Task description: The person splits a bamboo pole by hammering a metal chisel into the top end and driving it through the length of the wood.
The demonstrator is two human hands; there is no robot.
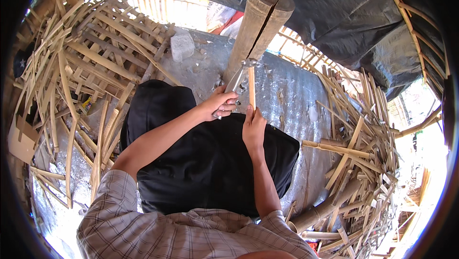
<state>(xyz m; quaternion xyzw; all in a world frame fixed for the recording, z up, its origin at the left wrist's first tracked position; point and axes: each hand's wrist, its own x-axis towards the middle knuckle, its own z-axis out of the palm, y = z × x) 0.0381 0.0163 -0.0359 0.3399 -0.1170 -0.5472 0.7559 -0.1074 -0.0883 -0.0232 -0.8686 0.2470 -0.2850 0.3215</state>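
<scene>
My left hand [220, 104] is closed around a flat grey metal tool [234, 82], like a chisel or blade, which slants up and away. Its exact kind is unclear. In my right hand [255, 126] is a hammer, gripped low on its pale wooden handle [252, 87], with the metal head [249, 62] at the top. The hammer head is close to the upper end of the metal tool; whether they touch I cannot tell. Just beyond both stands a thick wooden post [250, 25] with a dark lengthwise split. Black cloth [201, 163] covers my lap beneath my forearms.
Bamboo strips [107, 53] are heaped at the left, and more split bamboo [358, 163] is piled at the right. A pale block [182, 46] rests on the grey ground sheet [287, 96]. Black plastic sheeting [334, 10] hangs at the back, and a cardboard box [23, 139] sits far left.
</scene>
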